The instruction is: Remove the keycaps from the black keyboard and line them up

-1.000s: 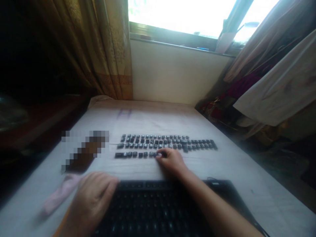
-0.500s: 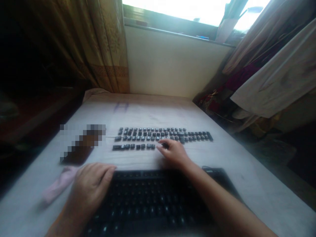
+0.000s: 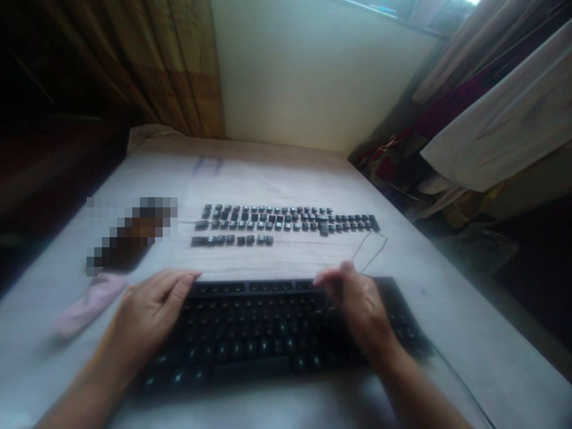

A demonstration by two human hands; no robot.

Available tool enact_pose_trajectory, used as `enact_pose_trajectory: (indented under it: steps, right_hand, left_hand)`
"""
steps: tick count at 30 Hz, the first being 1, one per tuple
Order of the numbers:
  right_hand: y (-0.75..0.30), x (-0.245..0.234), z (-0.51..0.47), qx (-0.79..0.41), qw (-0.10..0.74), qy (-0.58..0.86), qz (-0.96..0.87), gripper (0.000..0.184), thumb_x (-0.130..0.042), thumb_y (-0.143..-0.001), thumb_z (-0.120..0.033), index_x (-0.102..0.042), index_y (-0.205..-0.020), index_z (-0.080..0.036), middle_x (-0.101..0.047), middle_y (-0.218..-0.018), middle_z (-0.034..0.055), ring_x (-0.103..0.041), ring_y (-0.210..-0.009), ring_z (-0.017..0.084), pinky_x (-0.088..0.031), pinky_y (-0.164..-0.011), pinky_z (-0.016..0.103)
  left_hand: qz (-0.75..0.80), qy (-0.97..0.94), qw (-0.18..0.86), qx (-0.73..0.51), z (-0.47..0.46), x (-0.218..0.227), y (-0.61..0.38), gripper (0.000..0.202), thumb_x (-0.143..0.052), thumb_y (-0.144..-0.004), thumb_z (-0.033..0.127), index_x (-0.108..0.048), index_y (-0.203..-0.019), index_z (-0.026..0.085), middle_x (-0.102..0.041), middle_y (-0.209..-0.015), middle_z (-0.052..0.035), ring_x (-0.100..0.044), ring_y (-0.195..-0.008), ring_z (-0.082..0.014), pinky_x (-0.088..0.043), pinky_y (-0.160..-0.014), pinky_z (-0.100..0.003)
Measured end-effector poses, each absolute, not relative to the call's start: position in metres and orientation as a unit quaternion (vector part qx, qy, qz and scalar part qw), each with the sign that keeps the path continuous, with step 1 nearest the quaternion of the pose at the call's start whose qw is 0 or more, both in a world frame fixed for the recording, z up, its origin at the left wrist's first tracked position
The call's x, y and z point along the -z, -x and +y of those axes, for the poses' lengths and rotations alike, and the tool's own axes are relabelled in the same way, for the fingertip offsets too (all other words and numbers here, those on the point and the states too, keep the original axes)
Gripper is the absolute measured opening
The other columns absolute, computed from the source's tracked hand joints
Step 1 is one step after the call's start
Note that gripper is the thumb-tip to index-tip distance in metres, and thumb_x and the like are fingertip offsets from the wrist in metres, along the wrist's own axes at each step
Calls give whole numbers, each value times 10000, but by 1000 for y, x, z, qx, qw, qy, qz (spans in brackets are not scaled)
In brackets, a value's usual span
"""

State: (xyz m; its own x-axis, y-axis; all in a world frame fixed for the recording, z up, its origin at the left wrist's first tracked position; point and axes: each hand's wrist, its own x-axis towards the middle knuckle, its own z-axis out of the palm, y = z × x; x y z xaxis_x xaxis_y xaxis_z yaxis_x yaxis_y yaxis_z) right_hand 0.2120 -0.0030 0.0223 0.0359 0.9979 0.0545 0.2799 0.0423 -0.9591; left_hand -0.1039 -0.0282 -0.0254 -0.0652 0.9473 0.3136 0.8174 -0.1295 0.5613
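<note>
On the white cloth [image 3: 469,298], keyboard [image 3: 250,333] lies nearer than rows of keycaps [image 3: 277,226] | left hand [image 3: 156,301] at its far-left corner, grip unclear | right hand [image 3: 357,301] curled above, hold unclear | bracing the keyboard, keeping keycaps level seems wise

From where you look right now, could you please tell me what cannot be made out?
In the head view:
Legends on loose keycaps: too small, blurred.
Some keys of the keyboard: hidden by the right hand.
Part of the thin wire: behind that hand.
Dark object at left: masked by pixel blocks.
Rest of the cable: cut by the bottom edge.
</note>
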Motion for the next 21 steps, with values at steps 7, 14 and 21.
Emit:
enact_pose_trajectory:
  steps: [7, 14, 21]
  right_hand:
    - [-207, -23, -24, -478, 335, 554, -593, 156, -638, -835, -354, -658, -847, -201, -652, -619, -15, -582, -503, 112, -464, -474, 195]
    - [-204, -27, -33, -330, 298, 541, -714, 212, -560, -853, -333, -655, -707, -212, -631, -518, 1, -581, -439, 144, -390, -378, 210]
    - [-200, -24, -39, -274, 269, 522, -762, 192, -522, -887, -285, -644, -762, -206, -679, -571, 11, -648, -489, 155, -451, -457, 220]
  left_hand:
    - [650, -668, 129, -339, -31, 26, 104, 407, -423, -948, 536, -732, -913, 273, -775, -955, 5, -721, -927, -227, -555, -876, -321]
    - [647, -666, 135, -346, -30, 27, 103, 357, -439, -958, 487, -724, -922, 276, -774, -972, -4, -715, -955, -244, -553, -880, -355]
    - [650, -666, 134, -340, -30, 25, 102, 375, -426, -958, 512, -715, -915, 278, -772, -963, -8, -713, -933, -234, -547, -866, -335]
